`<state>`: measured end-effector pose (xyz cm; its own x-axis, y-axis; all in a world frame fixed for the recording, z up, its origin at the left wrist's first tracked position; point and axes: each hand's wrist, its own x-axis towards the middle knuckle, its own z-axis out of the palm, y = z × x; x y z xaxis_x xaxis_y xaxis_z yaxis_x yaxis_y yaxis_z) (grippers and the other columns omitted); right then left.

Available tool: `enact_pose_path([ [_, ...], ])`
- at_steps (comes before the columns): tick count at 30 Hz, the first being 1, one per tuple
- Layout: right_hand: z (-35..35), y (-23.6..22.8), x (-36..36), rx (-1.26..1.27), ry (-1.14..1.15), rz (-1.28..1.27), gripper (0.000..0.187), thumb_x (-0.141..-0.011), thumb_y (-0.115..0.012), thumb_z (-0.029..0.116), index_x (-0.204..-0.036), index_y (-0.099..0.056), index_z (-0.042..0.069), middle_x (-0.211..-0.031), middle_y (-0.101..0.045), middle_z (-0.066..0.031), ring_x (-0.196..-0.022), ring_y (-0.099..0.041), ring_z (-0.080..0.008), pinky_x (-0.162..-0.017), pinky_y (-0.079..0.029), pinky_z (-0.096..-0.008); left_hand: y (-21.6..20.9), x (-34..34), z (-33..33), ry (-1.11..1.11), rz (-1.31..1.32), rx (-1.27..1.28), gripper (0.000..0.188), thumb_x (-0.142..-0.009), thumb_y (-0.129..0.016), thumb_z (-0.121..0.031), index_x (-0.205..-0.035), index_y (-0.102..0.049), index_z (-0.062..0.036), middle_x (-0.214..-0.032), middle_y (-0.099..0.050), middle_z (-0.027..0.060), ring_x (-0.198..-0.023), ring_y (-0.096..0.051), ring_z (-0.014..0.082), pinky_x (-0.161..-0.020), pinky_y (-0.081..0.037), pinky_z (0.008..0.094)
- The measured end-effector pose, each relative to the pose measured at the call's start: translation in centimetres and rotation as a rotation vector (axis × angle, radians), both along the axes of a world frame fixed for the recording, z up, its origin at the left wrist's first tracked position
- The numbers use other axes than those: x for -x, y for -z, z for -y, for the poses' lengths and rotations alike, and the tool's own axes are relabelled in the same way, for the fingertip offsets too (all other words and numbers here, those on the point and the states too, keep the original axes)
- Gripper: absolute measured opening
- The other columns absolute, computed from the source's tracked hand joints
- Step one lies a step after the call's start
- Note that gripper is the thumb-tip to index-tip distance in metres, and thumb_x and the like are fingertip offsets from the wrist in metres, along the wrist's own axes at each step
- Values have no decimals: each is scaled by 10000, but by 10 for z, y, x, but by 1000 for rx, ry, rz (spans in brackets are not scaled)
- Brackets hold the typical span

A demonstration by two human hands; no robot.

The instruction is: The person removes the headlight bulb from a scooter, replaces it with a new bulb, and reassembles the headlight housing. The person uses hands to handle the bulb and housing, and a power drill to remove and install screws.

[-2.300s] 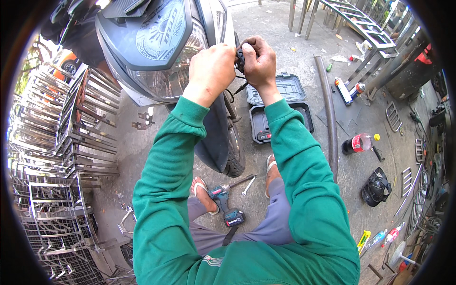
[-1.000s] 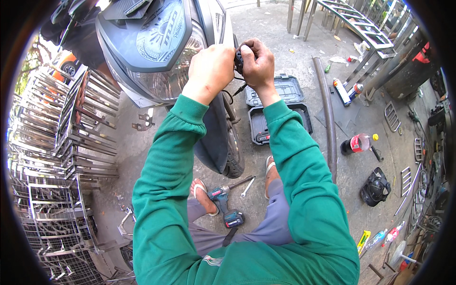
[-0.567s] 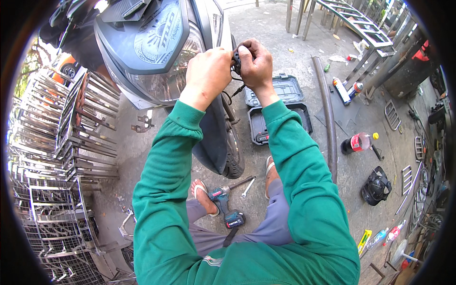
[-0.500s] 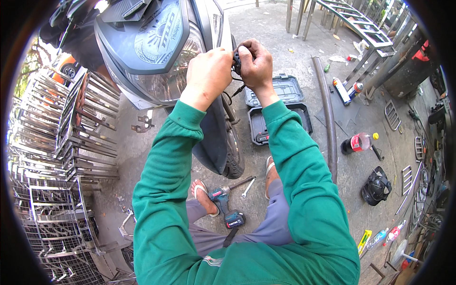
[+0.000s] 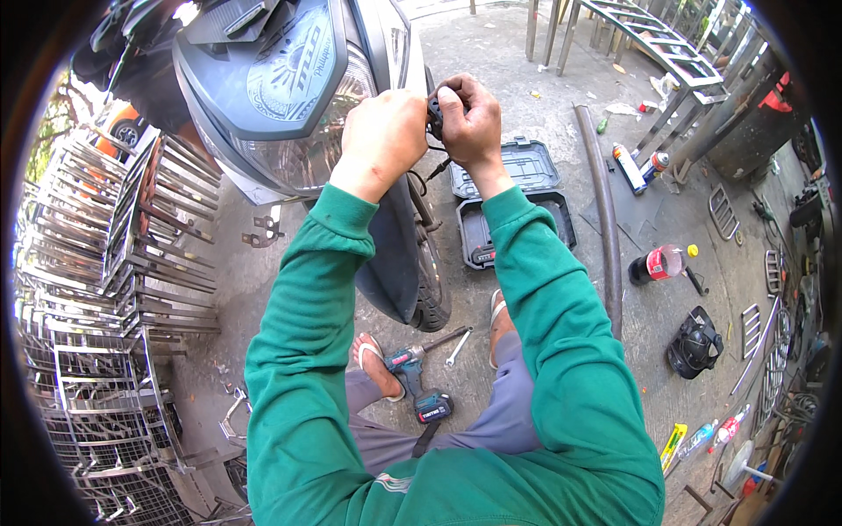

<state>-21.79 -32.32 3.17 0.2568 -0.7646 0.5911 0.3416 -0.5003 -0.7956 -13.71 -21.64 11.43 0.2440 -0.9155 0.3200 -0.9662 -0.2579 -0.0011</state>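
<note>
Both my hands are raised together beside the headlight of a grey motor scooter (image 5: 263, 96). A small black part with a dark cable (image 5: 435, 118) sits between them. My right hand (image 5: 469, 118) is closed on that black part, thumb laid on top. My left hand (image 5: 382, 136) is a closed fist against its left side; its fingertips are hidden, so what they pinch cannot be made out. The cable (image 5: 423, 180) hangs below the hands, close to the front fender (image 5: 390, 263).
An open black tool case (image 5: 517, 237) lies beyond my right foot. A cordless drill (image 5: 417, 377) and a wrench (image 5: 458, 346) lie between my feet. A long pipe (image 5: 601, 210), spray cans (image 5: 629, 167), a bottle (image 5: 658, 263) and a black helmet-like item (image 5: 695, 344) are rightward. Metal frames (image 5: 132, 237) stack left.
Almost nothing differs. Both hands stay at the same spot, with only a very slight shift of the fingers and the view.
</note>
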Motion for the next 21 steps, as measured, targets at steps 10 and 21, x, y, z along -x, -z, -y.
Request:
enact_pose_path([
  [10,0,-1,0,-10,-5,-7,234,-887,-603,192,-946,-676,-22,-867,-732,-190,-824,-723,-287,-763,-554,-382,5,3,-3,15,-52,98,134,-870,-693,-184,-951,-766,-106,-1004,-720,123,-932,-707,383,-819,-568,489],
  [21,-3,-1,1,-58,-51,5,223,-897,-599,182,-945,-674,-22,-828,-722,-170,-799,-708,-242,-737,-546,-369,8,-5,-1,95,-47,194,109,-843,-711,-163,-901,-737,-74,-963,-718,166,-892,-710,401,-789,-572,500],
])
